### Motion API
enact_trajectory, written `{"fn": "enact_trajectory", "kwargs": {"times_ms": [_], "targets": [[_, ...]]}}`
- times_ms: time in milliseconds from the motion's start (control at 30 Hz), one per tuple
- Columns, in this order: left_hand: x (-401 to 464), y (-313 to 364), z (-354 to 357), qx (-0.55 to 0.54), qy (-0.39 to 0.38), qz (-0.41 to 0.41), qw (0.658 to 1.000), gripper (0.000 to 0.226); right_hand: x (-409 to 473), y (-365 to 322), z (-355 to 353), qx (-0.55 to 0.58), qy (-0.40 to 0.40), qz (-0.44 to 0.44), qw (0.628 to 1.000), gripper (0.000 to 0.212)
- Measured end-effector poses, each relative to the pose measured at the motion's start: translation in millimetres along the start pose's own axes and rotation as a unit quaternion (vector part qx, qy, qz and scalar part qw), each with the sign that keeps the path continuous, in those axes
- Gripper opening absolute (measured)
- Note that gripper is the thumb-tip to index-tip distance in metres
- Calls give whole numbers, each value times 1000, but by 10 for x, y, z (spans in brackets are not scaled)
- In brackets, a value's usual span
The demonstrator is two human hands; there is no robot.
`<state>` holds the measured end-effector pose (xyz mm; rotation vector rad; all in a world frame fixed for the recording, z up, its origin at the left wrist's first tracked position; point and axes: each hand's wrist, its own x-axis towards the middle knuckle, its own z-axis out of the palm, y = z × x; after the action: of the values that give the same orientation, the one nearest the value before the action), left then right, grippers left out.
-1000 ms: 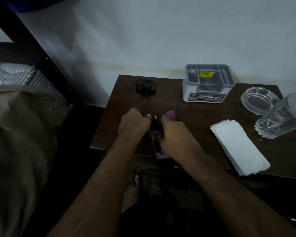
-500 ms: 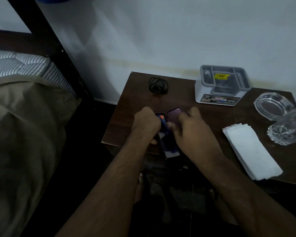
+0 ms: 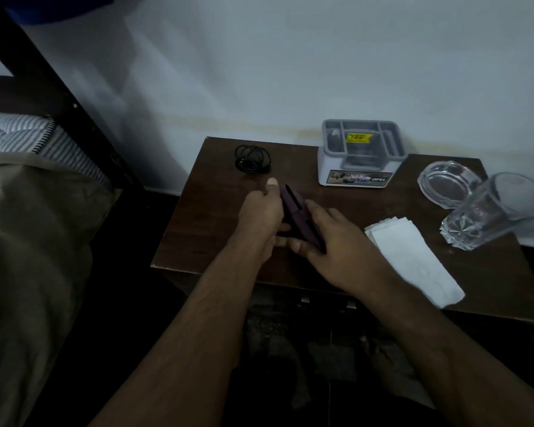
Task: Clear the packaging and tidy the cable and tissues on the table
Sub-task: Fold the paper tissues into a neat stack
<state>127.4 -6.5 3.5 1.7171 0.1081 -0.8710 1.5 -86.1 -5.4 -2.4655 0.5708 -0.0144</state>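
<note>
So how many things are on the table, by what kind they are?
Glass things: 2, the ashtray and the tumbler
Tissue stacks: 1
Coiled black cables: 1
Grey organiser boxes: 1
Dark purple packaging pieces: 1, held by the left hand and right hand
Total: 6

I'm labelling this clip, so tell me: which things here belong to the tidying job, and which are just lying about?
Belong to the job:
purple packaging, held between left hand and right hand
coiled black cable
white tissues

Just lying about:
grey organiser box
glass ashtray
glass tumbler
bed
</note>
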Motion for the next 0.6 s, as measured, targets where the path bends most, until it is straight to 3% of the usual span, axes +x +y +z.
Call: {"fn": "enact_trajectory", "kwargs": {"times_ms": [167, 333, 600], "targets": [[0, -76, 181, 23, -15, -2, 1000, 54, -48, 39, -15, -36, -20, -33, 999, 92], [37, -114, 367, -17, -7, 7, 1000, 37, -30, 164, -105, -64, 0, -10, 998, 87], [97, -150, 563, 84, 59, 81, 991, 27, 4, 204, 70, -116, 39, 60, 991, 76]]}}
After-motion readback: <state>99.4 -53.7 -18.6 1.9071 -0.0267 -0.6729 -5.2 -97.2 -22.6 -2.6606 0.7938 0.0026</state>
